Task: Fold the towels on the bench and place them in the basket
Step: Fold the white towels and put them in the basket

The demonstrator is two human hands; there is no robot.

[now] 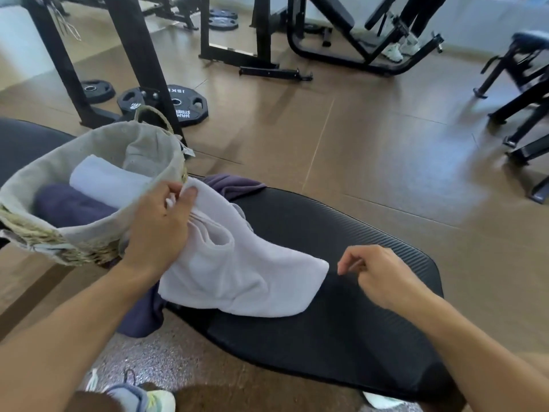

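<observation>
- Black bench (341, 307) fills the lower frame.
- Left hand (157, 224) pinches a white towel (237, 272) beside the basket (89, 233).
- Right hand (377, 275) hovers loosely curled, empty.

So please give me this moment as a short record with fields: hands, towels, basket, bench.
left hand: grips the white towel at its upper end
right hand: loosely curled, holds nothing, beside the towel
basket: on the bench, holds a white roll and a dark towel
bench: another purple towel lies under the white one
</observation>
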